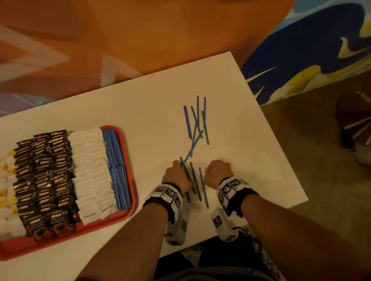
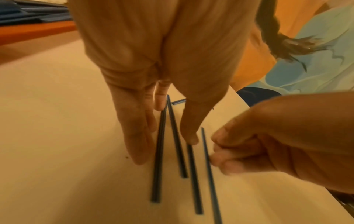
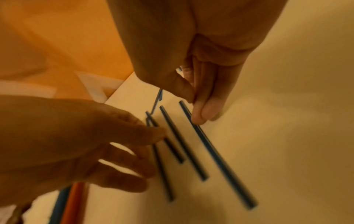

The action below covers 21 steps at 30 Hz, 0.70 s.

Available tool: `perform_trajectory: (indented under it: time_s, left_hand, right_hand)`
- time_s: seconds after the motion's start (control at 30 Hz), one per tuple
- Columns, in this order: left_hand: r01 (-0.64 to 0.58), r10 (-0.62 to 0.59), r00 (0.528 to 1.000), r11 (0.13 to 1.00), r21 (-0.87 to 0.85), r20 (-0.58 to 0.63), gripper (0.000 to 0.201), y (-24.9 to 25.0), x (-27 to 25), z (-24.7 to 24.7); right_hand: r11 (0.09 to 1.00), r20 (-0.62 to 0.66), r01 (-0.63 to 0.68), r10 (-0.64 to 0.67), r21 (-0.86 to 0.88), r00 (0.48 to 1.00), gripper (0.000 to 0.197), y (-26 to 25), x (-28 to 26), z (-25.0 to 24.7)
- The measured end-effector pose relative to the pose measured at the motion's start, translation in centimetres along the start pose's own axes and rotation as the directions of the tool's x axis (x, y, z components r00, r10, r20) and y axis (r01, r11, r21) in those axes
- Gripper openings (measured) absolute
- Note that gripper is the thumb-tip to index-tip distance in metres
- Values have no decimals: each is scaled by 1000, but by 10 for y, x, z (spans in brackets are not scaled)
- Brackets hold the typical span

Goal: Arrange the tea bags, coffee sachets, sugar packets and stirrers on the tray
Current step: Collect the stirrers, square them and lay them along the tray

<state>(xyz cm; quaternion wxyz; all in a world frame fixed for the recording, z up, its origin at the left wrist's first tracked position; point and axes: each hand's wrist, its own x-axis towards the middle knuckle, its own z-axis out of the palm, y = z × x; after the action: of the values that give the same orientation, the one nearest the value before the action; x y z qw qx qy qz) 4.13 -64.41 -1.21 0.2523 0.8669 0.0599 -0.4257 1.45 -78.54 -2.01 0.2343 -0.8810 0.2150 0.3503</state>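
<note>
Head view: both hands frame four loose stirrers (image 1: 195, 180) on the table (image 1: 136, 113), right of the tray (image 1: 128, 212).

Left wrist view: the left hand (image 2: 153, 91) lies spread, fingers straight, thumb pressing one stirrer.

Right wrist view: the right hand (image 3: 199, 84) has curled fingers nudging the outermost stirrer; sweep them parallel before lifting.

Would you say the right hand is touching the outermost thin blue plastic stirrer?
Touching: the right wrist view shows the right hand's fingertips pressed on that stirrer.

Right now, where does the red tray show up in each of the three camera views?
Head: red tray, left of centre on the table, left of both hands.
Left wrist: only its orange-red rim, top left corner.
Right wrist: a sliver of rim, bottom left.
Shared landmark: the blue stirrers stacked along the tray's right side.
</note>
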Motion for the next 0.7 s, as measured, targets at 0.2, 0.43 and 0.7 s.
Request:
perform_trajectory:
  time_s: [0.2,0.43,0.7]
  left_hand:
    - [-75,94,985,988,133,-145,47,13,9,13]
    - [-7,25,988,993,120,-153,45,14,17,4]
    - [163,-133,947,983,84,-292,20,0,25,-37]
  right_hand:
    - [984,57,100,-110,150,992,21,-18,10,-7]
    - [970,-202,232,-213,75,956,29,-19,60,-65]
    - [896,-144,395,-426,-201,893,51,-37,90,-66]
